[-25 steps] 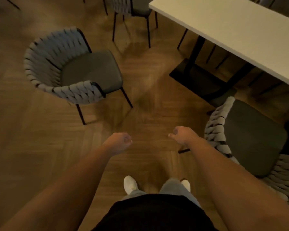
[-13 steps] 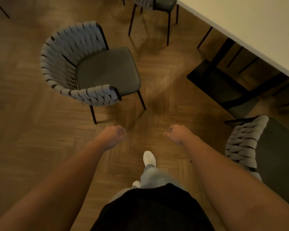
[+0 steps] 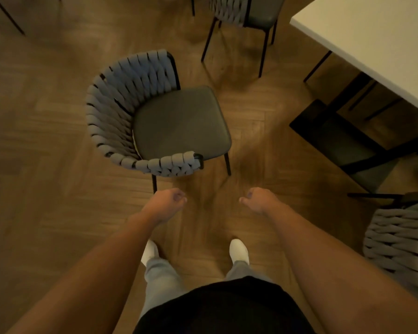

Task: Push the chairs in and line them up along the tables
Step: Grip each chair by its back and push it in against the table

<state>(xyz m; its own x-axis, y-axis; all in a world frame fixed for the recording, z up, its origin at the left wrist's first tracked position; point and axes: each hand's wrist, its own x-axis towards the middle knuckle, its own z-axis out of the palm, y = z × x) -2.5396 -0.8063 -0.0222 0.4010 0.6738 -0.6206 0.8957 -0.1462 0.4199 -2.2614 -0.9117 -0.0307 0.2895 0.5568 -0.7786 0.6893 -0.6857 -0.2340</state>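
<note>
A chair with a grey woven back and a dark seat (image 3: 179, 124) stands out on the wooden floor straight ahead of me, well away from the white table (image 3: 372, 42) at the upper right. My left hand (image 3: 165, 204) hangs just below the chair's near armrest, fingers curled in, holding nothing. My right hand (image 3: 257, 201) is level with it, also curled and empty, over bare floor. A second woven chair (image 3: 401, 242) shows at the right edge, and a third chair (image 3: 249, 13) stands at the top beside the table.
The table's black base (image 3: 333, 138) lies on the floor at the right, between the near chair and the right-hand chair. My white shoes (image 3: 238, 250) stand on the herringbone floor below my hands. Thin dark legs of other furniture show at the top left.
I have stepped towards the grey woven chair, which now sits larger and more central. The table and right-hand chair have slid towards the right edge. Both hands stay curled and empty.
</note>
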